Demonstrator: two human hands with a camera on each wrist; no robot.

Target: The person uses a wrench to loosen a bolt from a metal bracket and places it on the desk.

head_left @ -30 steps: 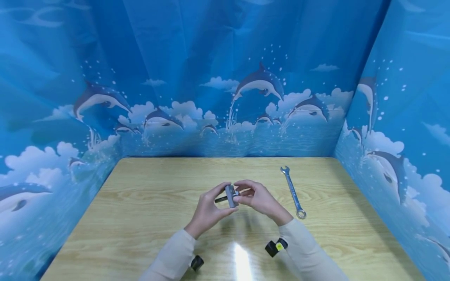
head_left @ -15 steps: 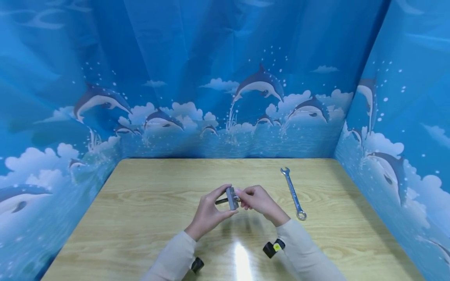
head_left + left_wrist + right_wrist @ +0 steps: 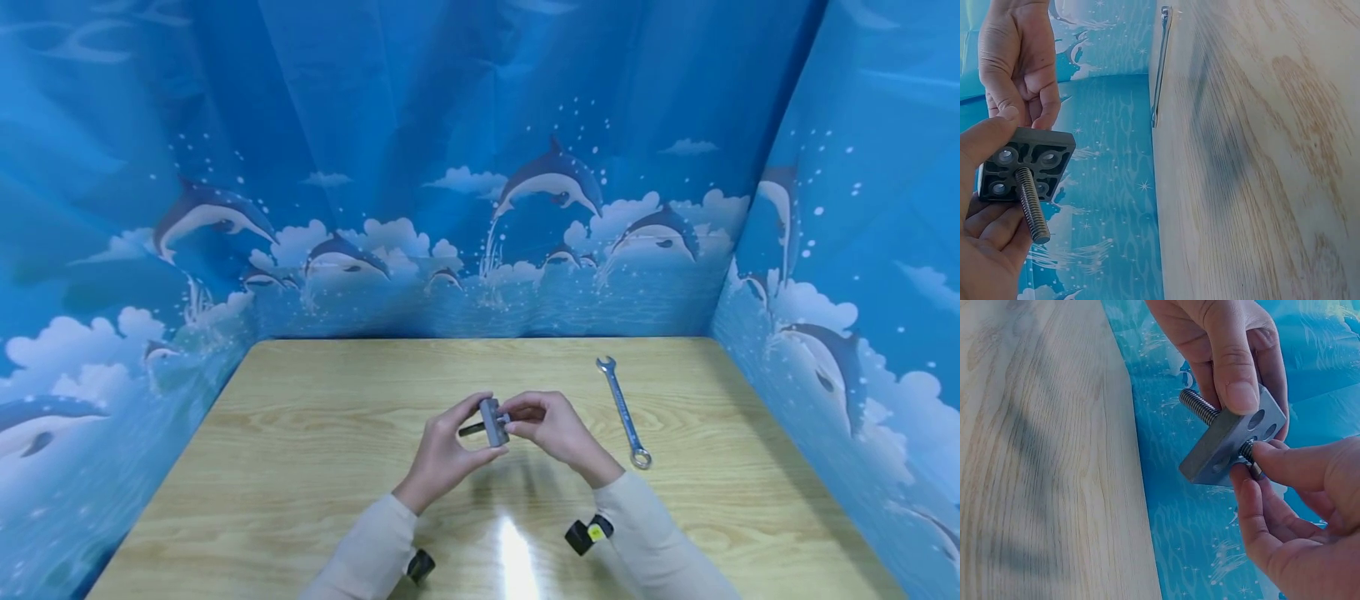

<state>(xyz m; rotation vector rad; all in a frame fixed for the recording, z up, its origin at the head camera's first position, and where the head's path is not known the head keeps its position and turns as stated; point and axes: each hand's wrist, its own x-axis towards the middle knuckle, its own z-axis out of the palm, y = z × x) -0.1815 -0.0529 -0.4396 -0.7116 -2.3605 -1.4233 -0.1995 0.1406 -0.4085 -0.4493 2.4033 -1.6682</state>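
Observation:
Above the table, my left hand (image 3: 442,460) holds a grey square plate (image 3: 493,422) by opposite edges, between thumb and fingers. The plate (image 3: 1054,139) has a ribbed back and round holes near its corners. Through its middle runs a threaded metal bolt (image 3: 1031,206), whose long shank sticks out on the left hand's side. On the other face, my right hand (image 3: 561,430) pinches the short end of that bolt between thumb and fingers. In the right wrist view a bit of thread (image 3: 1246,450) shows between the plate and the right fingertips, which partly cover the bolt's end.
A combination wrench (image 3: 624,412) lies on the wooden table (image 3: 337,400), right of the hands, its open end toward the back. Blue dolphin-print curtains (image 3: 420,167) enclose the back and both sides.
My right fingers have shifted round the bolt's end: half a second ago the thumb was higher, now it is lower with the fingers over the top. The left hand keeps its hold on the plate.

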